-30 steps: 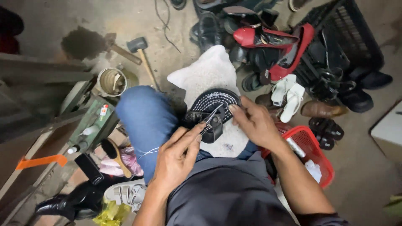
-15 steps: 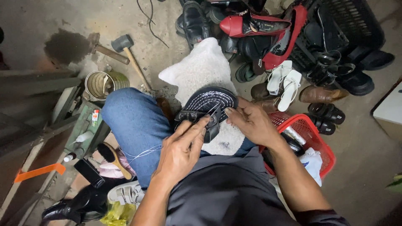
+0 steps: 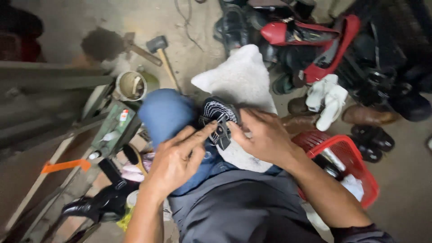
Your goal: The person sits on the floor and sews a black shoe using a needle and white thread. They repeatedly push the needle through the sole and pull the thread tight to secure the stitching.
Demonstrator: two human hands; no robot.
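Observation:
A black shoe sole (image 3: 217, 113) with a white tread pattern rests on my lap, over a white cloth (image 3: 243, 83) spread across my knees. My left hand (image 3: 176, 159) reaches in from the lower left, its fingertips pressing the near edge of the sole. My right hand (image 3: 264, 136) covers the sole's right side, thumb and fingers pinching it. Both hands grip the same piece. The heel end is hidden under my fingers.
A hammer (image 3: 161, 51) lies on the concrete floor ahead. A round tin (image 3: 131, 85) sits to its left, by a green box (image 3: 112, 130). A red basket (image 3: 344, 164) stands at my right. Several shoes are piled behind, among them red heels (image 3: 310, 38) and white sandals (image 3: 327, 99).
The view has tilted and shifted right. My hands have closed in over the sole, covering more of it; the thin tool seen in my right hand a second ago no longer shows.

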